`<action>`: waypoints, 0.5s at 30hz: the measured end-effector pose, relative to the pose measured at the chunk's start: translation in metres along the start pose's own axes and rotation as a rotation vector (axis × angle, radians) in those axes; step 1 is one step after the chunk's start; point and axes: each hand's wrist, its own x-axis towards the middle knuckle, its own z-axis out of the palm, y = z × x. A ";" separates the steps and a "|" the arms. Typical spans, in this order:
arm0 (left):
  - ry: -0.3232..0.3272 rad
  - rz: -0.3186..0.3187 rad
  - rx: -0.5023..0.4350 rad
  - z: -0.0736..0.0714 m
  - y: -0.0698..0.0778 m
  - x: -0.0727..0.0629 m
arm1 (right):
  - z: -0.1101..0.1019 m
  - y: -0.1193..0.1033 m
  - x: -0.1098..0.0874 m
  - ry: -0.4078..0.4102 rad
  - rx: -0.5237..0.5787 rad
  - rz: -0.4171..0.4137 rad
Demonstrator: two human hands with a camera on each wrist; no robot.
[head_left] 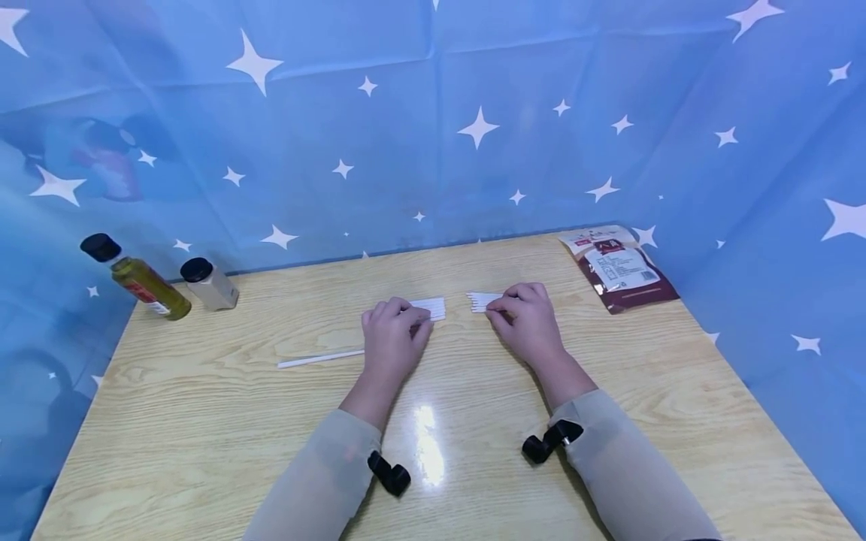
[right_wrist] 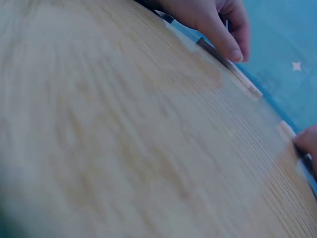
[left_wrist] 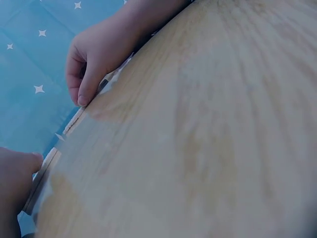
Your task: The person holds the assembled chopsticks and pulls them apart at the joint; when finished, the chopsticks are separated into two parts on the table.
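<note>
The left hand [head_left: 392, 334] pinches one bunch of white sticks [head_left: 433, 307] and the right hand [head_left: 526, 317] pinches another bunch [head_left: 482, 301], ends facing, pressed flat on the wooden table [head_left: 271, 451] so none roll away.

the head camera is looking forward and down from above, taking in the whole worktop [head_left: 203, 421] and both forearms. each wrist camera is skimming low and very near over the wood, facing the opposite hand in the upper frame. all three are sharing the worktop's middle.
</note>
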 end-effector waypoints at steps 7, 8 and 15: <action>0.047 0.030 -0.045 0.001 -0.001 -0.003 | 0.001 0.000 -0.002 0.008 0.017 -0.009; 0.050 0.036 -0.050 0.000 -0.001 -0.003 | 0.001 0.000 -0.002 0.011 0.019 -0.011; 0.063 0.078 -0.094 0.001 0.000 -0.003 | -0.001 -0.001 -0.003 0.031 0.038 -0.038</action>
